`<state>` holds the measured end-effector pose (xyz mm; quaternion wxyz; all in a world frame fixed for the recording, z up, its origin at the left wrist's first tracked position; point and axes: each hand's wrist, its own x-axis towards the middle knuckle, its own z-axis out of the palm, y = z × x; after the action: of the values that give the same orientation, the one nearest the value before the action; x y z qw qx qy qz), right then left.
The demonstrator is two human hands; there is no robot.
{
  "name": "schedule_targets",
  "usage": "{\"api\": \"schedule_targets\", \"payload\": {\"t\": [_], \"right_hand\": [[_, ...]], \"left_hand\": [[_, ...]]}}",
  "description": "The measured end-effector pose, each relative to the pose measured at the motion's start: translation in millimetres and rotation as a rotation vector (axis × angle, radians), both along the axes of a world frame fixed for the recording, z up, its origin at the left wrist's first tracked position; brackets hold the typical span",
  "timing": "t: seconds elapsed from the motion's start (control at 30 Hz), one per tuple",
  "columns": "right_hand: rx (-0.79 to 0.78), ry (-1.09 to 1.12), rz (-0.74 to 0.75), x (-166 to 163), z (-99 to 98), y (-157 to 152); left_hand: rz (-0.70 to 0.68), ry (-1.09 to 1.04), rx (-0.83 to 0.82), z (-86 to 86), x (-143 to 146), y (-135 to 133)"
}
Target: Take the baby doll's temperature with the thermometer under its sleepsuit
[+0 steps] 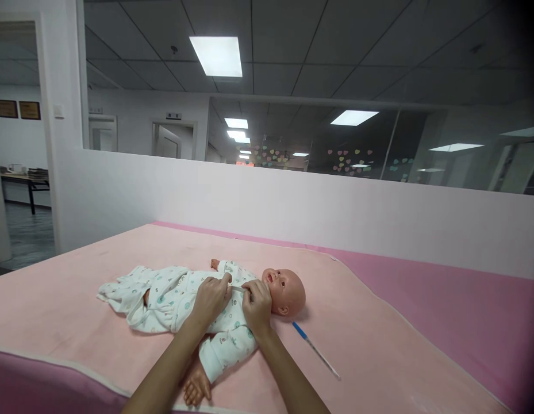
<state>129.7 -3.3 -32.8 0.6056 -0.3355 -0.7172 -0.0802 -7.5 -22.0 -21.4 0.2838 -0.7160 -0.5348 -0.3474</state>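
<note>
A baby doll (288, 290) lies on its back, head to the right, dressed in a white printed baby outfit (163, 293). My left hand (212, 296) is closed on the cloth at the doll's chest. Close to the doll's neck, my right hand (258, 302) pinches the outfit too. A narrow pale strip of the cloth (237, 287) stretches between my fingers; whether it is a tie or an edge I cannot make out. One doll hand (198, 388) sticks out below my left forearm. Beside the head lies a slim clear stick with a blue end (316, 351).
A peach pad (379, 356) with pale piping covers the pink padded surface (465, 299). Behind it runs a low white wall (314, 207) with glass above. At the left are a doorway and a table (25, 179) in the other room.
</note>
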Motion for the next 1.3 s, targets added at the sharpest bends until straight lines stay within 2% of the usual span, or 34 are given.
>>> {"api": "schedule_targets", "payload": {"t": [0.1, 0.27, 0.67, 1.1, 1.3], "right_hand": [[0.010, 0.005, -0.004, 0, -0.1, 1], [0.037, 0.010, -0.031, 0, 1.3, 1], [0.071, 0.011, -0.085, 2, 2.9, 2], [0.076, 0.017, -0.074, 4, 2.9, 4], [0.068, 0.021, -0.067, 2, 2.2, 3]], "left_hand": [[-0.013, -0.059, 0.001, -1.2, 0, 1], [-0.189, -0.245, -0.135, 3.4, -5, -7], [-0.298, -0.309, -0.217, 1.3, -45, -24], [-0.173, -0.302, -0.169, -0.7, -53, -24], [-0.210, -0.299, -0.198, 1.0, -55, -25]]}}
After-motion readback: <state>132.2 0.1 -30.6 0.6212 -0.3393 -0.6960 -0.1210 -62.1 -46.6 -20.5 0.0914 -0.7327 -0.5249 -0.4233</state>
